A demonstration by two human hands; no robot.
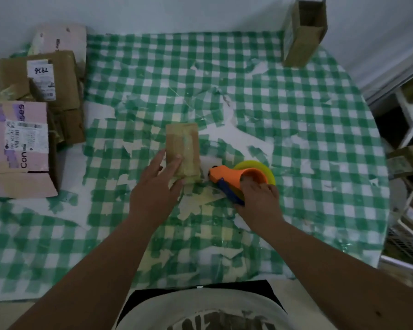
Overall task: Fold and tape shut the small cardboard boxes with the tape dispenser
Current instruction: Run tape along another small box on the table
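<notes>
Nearest the camera are the two forearms, reaching over the checked counter (296, 96). The left hand (153, 191) lies flat, fingers (174, 163) spread and pressing the near end of the small cardboard box (182, 148); nothing is gripped. The right hand (258, 198) is closed around the tape dispenser (234, 177), just right of the box, nose pointing at its near corner. The box's long axis runs away from the person, w/ a tape strip along the top seam, probably already stuck down; the near end is blurred.
</notes>
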